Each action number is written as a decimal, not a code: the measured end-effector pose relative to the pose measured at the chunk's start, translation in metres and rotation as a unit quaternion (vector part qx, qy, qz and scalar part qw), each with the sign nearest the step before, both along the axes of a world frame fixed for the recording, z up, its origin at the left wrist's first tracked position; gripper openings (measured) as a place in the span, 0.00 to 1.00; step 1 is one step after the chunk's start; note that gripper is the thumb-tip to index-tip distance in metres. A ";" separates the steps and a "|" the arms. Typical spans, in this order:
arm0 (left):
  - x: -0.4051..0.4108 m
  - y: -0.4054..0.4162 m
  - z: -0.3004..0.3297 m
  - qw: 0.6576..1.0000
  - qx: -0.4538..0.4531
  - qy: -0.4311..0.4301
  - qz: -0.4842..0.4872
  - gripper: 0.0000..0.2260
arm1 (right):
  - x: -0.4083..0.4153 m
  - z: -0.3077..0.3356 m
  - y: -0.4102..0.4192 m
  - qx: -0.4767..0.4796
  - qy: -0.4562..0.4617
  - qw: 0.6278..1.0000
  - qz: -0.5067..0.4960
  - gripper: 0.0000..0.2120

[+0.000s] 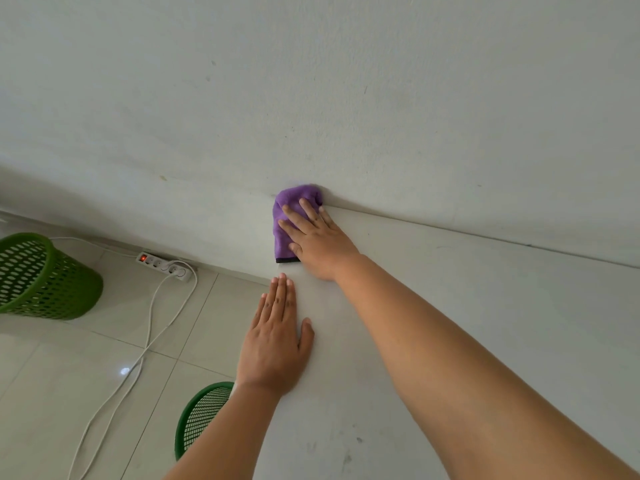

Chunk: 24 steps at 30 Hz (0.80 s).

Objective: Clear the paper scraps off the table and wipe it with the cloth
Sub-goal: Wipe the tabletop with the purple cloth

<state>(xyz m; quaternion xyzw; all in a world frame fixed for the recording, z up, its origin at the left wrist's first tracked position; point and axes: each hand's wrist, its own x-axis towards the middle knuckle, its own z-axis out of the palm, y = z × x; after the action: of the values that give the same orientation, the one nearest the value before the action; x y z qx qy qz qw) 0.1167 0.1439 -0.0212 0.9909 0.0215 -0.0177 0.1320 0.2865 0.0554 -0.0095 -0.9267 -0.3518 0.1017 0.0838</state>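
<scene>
Purple cloth [289, 220], bunched and folded, dark hem along its near edge, lying at the far left corner of the white table [450, 323], its far end pushed up against the wall [311, 98]. Right hand [317, 239] flat on top of the cloth, fingers straight and spread, pressing down (palm hiding the cloth's right side). Left hand [277, 337] flat on the table near its left edge, fingers straight and together, thumb out, holding nothing; just short of the cloth, not touching it. Faint grey smudges on the tabletop close to the camera, hard to make out. On the tiled floor [86, 368] at left: green perforated bin [41, 278], cut off by the frame edge; second green bin [202, 414] partly hidden behind the left forearm and table edge. White power strip [164, 266] by the wall, red switch lit, white cable trailing off the bottom edge.
</scene>
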 end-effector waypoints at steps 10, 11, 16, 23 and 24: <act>0.001 0.001 0.001 0.999 -0.033 0.001 0.020 0.29 | 0.003 -0.004 0.023 0.000 0.004 0.999 -0.053 0.26; 0.001 0.002 0.001 0.999 -0.032 0.003 0.020 0.30 | 0.003 -0.004 0.023 -0.002 0.002 0.999 -0.051 0.26; 0.001 0.006 -0.004 1.000 -0.025 0.012 0.008 0.33 | -0.022 -0.005 -0.018 -0.003 -0.009 0.996 -0.085 0.26; -0.017 -0.003 0.000 0.999 -0.009 0.019 -0.047 0.34 | -0.086 -0.002 -0.147 -0.047 -0.009 0.959 -0.280 0.27; -0.024 -0.008 0.001 0.998 -0.011 0.021 -0.059 0.34 | -0.096 0.000 -0.161 -0.053 0.003 0.953 -0.299 0.27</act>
<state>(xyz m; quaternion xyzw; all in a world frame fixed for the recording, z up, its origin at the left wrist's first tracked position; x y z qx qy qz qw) 0.0923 0.1360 -0.0200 0.9883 -0.0343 -0.0465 0.1415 0.1906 -0.1058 -0.0093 -0.9923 -0.0520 0.0934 0.0622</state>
